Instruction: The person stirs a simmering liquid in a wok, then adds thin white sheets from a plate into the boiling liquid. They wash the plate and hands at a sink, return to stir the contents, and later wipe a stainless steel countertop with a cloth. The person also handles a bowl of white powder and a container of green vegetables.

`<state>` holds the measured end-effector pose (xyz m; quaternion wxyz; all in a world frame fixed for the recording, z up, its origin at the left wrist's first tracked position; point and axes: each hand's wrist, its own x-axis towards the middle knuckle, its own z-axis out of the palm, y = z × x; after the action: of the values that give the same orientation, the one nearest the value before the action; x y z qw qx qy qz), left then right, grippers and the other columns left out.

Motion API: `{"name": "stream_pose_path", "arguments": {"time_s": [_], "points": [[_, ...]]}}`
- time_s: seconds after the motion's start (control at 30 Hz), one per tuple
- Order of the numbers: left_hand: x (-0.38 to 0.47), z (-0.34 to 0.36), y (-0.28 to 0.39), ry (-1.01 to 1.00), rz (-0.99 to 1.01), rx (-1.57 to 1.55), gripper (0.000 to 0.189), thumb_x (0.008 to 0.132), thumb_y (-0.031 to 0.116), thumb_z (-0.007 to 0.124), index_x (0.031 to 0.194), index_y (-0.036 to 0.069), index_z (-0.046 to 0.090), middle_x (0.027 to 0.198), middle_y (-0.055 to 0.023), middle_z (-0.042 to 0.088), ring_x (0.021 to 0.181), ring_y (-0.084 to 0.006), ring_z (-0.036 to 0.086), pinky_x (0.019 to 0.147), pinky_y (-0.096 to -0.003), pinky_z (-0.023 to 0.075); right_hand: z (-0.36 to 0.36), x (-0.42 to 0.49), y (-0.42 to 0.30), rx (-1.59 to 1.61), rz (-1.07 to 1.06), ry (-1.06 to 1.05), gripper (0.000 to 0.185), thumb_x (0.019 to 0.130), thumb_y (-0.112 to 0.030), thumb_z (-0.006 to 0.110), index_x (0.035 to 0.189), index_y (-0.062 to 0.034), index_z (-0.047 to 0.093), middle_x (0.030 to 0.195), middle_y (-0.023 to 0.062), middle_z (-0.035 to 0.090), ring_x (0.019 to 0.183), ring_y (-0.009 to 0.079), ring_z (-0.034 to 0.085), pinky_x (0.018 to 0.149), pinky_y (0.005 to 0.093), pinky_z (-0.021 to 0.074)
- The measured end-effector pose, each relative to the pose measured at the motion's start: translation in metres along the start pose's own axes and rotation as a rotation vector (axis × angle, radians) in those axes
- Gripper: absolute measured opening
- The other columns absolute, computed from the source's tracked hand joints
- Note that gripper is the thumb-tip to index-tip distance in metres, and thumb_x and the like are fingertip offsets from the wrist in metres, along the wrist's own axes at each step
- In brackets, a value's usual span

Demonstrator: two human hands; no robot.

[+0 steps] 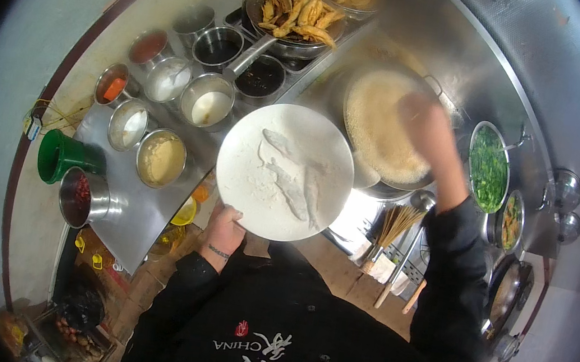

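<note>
My left hand (223, 231) grips the near rim of a round white plate (236, 174). A few small flour-coated fish (287, 192) lie on it amid loose white flour. To the right of the plate, a wok (413, 184) holds bubbling, foaming oil (378, 126). My right hand (427, 127) is stretched over the foam, blurred by motion. Whether its fingers hold anything cannot be made out.
Fried fish fill a handled strainer (253, 57) at the back. Steel pots of seasonings, including yellow powder (161, 157), stand left. Chopped greens (488, 170) sit right of the wok. A bamboo wok brush (392, 229) and a ladle (405, 260) lie near my right arm.
</note>
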<state>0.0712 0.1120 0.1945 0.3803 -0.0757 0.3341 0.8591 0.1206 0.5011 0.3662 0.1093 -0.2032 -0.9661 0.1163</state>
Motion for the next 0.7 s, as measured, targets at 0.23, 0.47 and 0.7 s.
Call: {"name": "stream_pose_path", "arguments": {"time_s": [0.23, 0.47, 0.7], "points": [[0.005, 0.002, 0.001, -0.033, 0.003, -0.005, 0.062, 0.068, -0.006, 0.041, 0.130, -0.002, 0.044, 0.125, -0.0130, 0.053, 0.117, -0.0266, 0.053, 0.102, -0.0390, 0.0424, 0.086, -0.096, -0.133, -0.121, 0.047, -0.236, 0.051, 0.079, -0.033, 0.067, 0.120, -0.0047, 0.055, 0.102, 0.0175, 0.060, 0.093, 0.0318, 0.061, 0.077, 0.0408, 0.0516], [0.003, -0.013, 0.008, -0.024, -0.075, 0.007, 0.066, 0.066, -0.008, 0.040, 0.132, 0.001, 0.042, 0.125, -0.0108, 0.052, 0.118, -0.0252, 0.051, 0.102, -0.0368, 0.0408, 0.133, -0.118, -0.155, 0.084, 0.217, -0.250, 0.041, 0.076, -0.024, 0.066, 0.110, -0.0034, 0.055, 0.104, 0.0174, 0.057, 0.097, 0.0348, 0.058, 0.079, 0.0447, 0.0501], [0.002, -0.030, 0.009, -0.030, -0.071, 0.061, 0.066, 0.066, -0.007, 0.041, 0.132, -0.001, 0.042, 0.123, -0.0109, 0.053, 0.116, -0.0252, 0.052, 0.101, -0.0366, 0.0417, 0.148, -0.116, -0.164, 0.015, 0.273, -0.225, 0.023, 0.082, -0.020, 0.058, 0.099, -0.0044, 0.056, 0.102, 0.0173, 0.058, 0.083, 0.0357, 0.063, 0.072, 0.0446, 0.0522]]}}
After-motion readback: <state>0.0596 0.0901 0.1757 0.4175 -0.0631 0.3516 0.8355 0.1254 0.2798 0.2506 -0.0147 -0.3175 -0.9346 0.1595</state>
